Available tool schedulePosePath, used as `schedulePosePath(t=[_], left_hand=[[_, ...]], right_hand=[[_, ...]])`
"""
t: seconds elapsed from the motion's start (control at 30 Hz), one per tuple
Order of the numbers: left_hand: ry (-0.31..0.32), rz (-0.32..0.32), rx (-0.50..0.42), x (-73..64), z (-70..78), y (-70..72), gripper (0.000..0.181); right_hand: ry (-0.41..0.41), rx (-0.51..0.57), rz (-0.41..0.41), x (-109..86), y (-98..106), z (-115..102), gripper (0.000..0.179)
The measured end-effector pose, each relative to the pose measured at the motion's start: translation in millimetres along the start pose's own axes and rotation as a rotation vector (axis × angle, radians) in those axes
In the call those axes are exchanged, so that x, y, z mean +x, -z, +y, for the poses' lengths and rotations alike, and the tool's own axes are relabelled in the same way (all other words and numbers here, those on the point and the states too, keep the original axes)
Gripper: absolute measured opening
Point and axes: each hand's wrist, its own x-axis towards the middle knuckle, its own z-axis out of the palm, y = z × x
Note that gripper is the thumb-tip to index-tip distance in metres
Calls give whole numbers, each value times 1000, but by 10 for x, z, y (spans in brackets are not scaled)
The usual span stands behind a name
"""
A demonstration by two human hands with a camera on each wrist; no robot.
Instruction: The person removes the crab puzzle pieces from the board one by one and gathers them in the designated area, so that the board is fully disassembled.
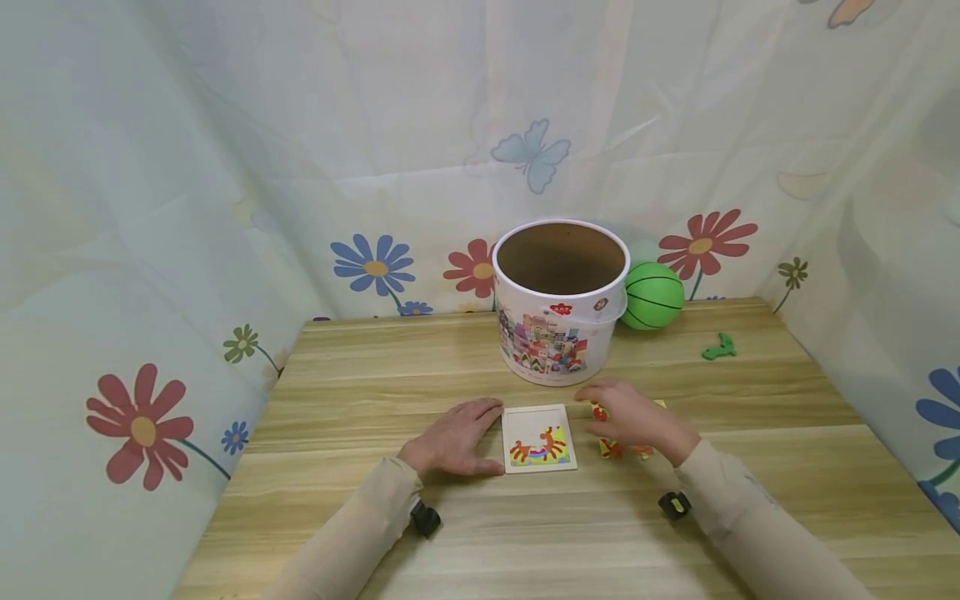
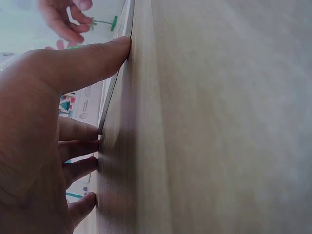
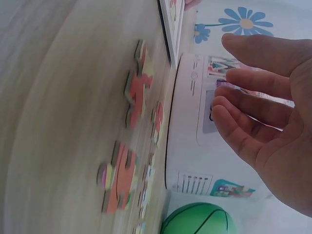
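A small white puzzle tray (image 1: 534,418) lies flat on the table, its lower part filled with joined jigsaw pieces (image 1: 536,454) in yellow, red and blue. Spread along the tray's left side, my left hand (image 1: 459,437) touches its edge with thumb and fingertips; the left wrist view shows the thumb (image 2: 119,51) against the rim. My right hand (image 1: 637,419) hovers just right of the tray, over loose jigsaw pieces (image 1: 609,448) that it partly hides. In the right wrist view its fingers are loosely bent with nothing between them, and orange puzzle pieces (image 3: 118,178) lie below.
Behind the tray stands a large white bucket (image 1: 555,333) with a printed picture. A green ball (image 1: 654,296) sits against its right side. Farther right lies a small green piece (image 1: 719,347). Flowered curtains (image 1: 420,192) enclose the table (image 1: 390,375) at the back and sides.
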Motion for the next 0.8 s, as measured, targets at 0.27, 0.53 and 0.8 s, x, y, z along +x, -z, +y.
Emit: schedulePosePath(t=[0.27,0.53,0.8], left_hand=[[-10,14,7,15,-9,-31,98],[9,-4,11,13,1,-28,99],[11,-9,-1,20,7,-29,99]], right_hand=[[24,20,-9,97,-41,-69,40],[92,19,-39,202,-95,-153,44],[43,49,-123,296,-192,-250,45]])
